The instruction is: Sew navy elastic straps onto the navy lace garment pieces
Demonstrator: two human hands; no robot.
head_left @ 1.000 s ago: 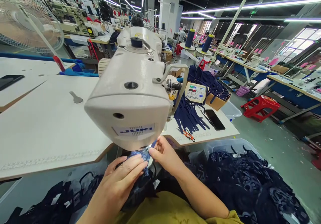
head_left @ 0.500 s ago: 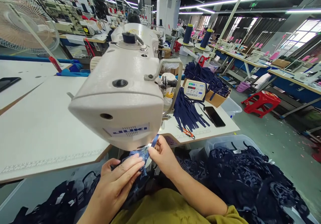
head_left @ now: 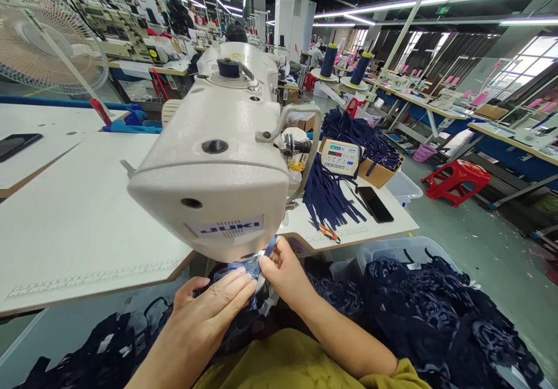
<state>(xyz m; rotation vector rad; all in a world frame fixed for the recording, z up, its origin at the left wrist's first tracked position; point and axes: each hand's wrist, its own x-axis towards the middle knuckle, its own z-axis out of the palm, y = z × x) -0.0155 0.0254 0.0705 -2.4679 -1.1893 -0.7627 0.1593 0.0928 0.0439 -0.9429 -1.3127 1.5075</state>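
Under the head of a white sewing machine (head_left: 209,174), a piece of blue patterned fabric (head_left: 251,268) lies at the needle area. My left hand (head_left: 211,310) rests on this fabric, its fingers stretched out flat and the thumb apart. Thumb and forefinger of my right hand (head_left: 285,272) pinch a narrow navy strap (head_left: 271,245) just right of the needle area. The machine's head hides the needle and presser foot. A whitish scrap (head_left: 269,303) hangs below the right hand.
Navy strips (head_left: 329,200) lie on the table beside a control panel (head_left: 340,157), orange-handled snips (head_left: 329,233) and a phone (head_left: 375,204). Dark garments fill a plastic bin (head_left: 429,243) at right; more dark garments (head_left: 102,348) lie lower left. A fan (head_left: 47,40) stands at upper left.
My left hand has slid slightly right over the fabric. The whitish scrap shows more below the right hand, which still pinches the strap. The whole view has shifted slightly.
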